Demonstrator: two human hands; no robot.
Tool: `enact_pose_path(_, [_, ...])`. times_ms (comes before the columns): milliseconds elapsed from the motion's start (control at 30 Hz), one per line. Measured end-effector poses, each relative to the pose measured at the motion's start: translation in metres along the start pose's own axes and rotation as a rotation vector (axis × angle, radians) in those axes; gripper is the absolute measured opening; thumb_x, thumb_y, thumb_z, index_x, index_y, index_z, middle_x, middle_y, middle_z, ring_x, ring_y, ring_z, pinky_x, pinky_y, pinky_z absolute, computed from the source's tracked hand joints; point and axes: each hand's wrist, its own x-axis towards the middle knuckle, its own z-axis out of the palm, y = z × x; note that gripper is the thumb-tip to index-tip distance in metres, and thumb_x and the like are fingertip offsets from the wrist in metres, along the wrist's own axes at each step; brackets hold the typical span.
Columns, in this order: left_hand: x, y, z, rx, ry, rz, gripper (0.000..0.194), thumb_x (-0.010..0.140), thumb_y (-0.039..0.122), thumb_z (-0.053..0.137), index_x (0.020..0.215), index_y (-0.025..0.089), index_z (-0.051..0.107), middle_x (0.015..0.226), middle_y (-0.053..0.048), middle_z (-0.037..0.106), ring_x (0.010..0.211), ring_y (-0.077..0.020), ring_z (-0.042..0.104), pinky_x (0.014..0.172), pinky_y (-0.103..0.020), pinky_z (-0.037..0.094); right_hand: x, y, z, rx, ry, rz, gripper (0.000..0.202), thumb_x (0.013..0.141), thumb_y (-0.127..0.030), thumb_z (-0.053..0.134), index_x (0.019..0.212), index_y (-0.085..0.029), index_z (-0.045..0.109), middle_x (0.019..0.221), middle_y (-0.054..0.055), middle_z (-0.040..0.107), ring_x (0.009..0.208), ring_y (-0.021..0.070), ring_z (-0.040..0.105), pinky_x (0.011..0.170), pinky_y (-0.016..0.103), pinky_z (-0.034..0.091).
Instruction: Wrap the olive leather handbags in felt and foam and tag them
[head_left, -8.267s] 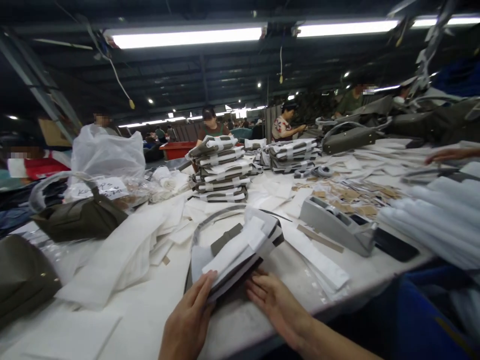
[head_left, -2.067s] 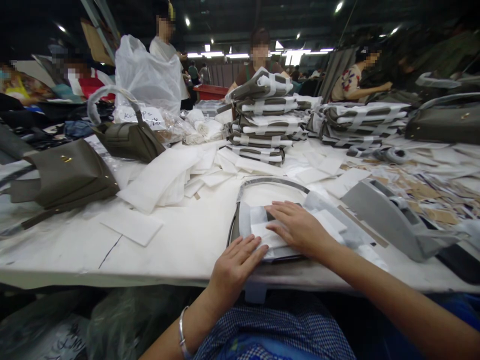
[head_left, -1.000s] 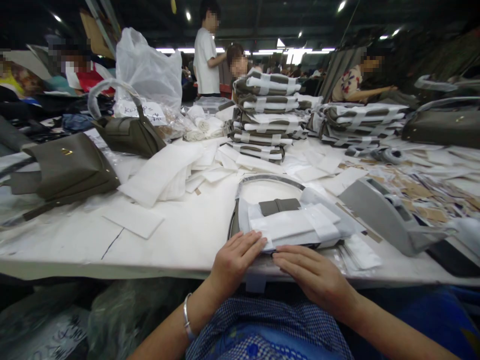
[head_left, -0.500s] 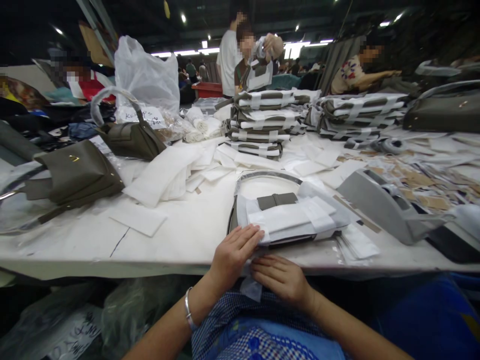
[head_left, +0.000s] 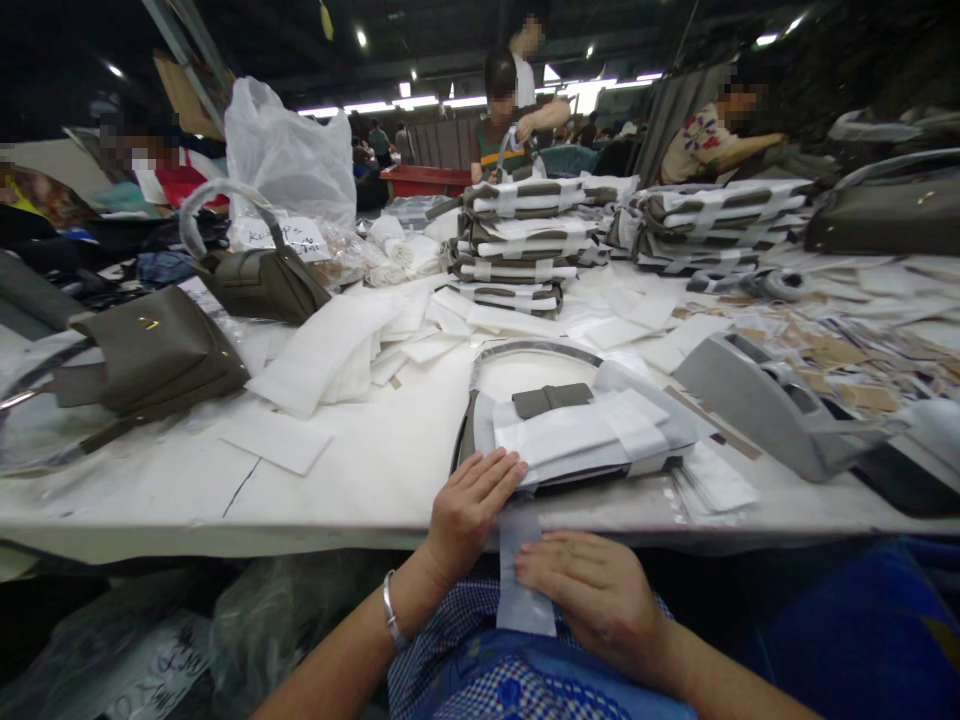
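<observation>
A dark olive handbag [head_left: 465, 440] lies on the table in front of me, with white paper sheets [head_left: 570, 430] and translucent wrapping over its front. Its wrapped handle [head_left: 536, 347] arches toward the back. My left hand [head_left: 474, 500] rests with outstretched fingers on the bag's near left corner. From below that corner a translucent white strip [head_left: 521, 590] hangs over the table edge toward my lap. My right hand [head_left: 592, 590] lies across the strip, fingers straight and flat on it; its thumb is hidden.
A grey tape dispenser [head_left: 757, 400] stands to the right, near a thin white stack [head_left: 716, 487]. Paper sheets [head_left: 322, 350] and two olive handbags [head_left: 161, 345] are at left. Wrapped bags [head_left: 517, 235] are piled behind. Several people work beyond the table.
My right hand has moved down and slightly right, and more of the white strip now shows. My left hand stays at the bag's corner. A person across the table has lowered their raised hand.
</observation>
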Motion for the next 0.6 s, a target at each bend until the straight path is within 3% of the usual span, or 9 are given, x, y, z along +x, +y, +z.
enact_pose_path(133, [0.001, 0.002, -0.001, -0.003, 0.022, 0.012, 0.037, 0.101, 0.014, 0.045, 0.137, 0.016, 0.053, 0.133, -0.009, 0.064, 0.129, -0.0221, 0.056, 0.107, -0.043, 0.049, 0.04, 0.019, -0.016, -0.068, 0.04, -0.004, 0.029, 0.088, -0.004, 0.05, 0.104, -0.019, 0.069, 0.098, 0.003, 0.078, 0.089, 0.0137, 0.074, 0.09, 0.029, 0.057])
enact_pose_path(267, [0.003, 0.003, -0.001, -0.013, 0.057, -0.019, 0.028, 0.101, 0.013, 0.042, 0.118, 0.014, 0.063, 0.121, -0.009, 0.071, 0.123, -0.0218, 0.06, 0.107, -0.042, 0.05, 0.064, 0.052, -0.015, -0.147, 0.053, 0.132, 0.031, 0.086, -0.005, 0.051, 0.099, -0.023, 0.073, 0.091, -0.001, 0.079, 0.08, 0.0161, 0.073, 0.09, 0.035, 0.056])
enact_pose_path(367, [0.003, 0.003, 0.002, -0.014, 0.069, -0.056, 0.024, 0.099, 0.008, 0.044, 0.108, 0.013, 0.066, 0.109, -0.01, 0.073, 0.114, -0.0207, 0.065, 0.106, -0.04, 0.05, 0.07, 0.073, -0.007, -0.213, 0.031, 0.291, 0.024, 0.084, -0.009, 0.058, 0.09, -0.024, 0.075, 0.085, -0.001, 0.078, 0.079, 0.0201, 0.073, 0.085, 0.037, 0.057])
enact_pose_path(467, [0.003, 0.001, 0.003, -0.02, 0.082, -0.061, 0.026, 0.098, 0.008, 0.043, 0.113, 0.011, 0.064, 0.109, -0.011, 0.073, 0.11, -0.0202, 0.067, 0.105, -0.038, 0.051, 0.071, 0.083, 0.0, -0.235, -0.044, 0.478, 0.013, 0.085, -0.018, 0.066, 0.085, -0.026, 0.076, 0.088, 0.0, 0.078, 0.085, 0.0222, 0.072, 0.08, 0.037, 0.056])
enact_pose_path(600, [0.001, 0.0, 0.002, -0.046, 0.093, -0.073, 0.03, 0.098, 0.008, 0.041, 0.12, 0.01, 0.061, 0.115, -0.011, 0.071, 0.112, -0.0205, 0.065, 0.104, -0.038, 0.052, 0.072, 0.085, 0.005, -0.193, -0.079, 0.6, 0.011, 0.085, -0.02, 0.069, 0.079, -0.027, 0.075, 0.094, -0.002, 0.077, 0.094, 0.0206, 0.07, 0.089, 0.036, 0.053])
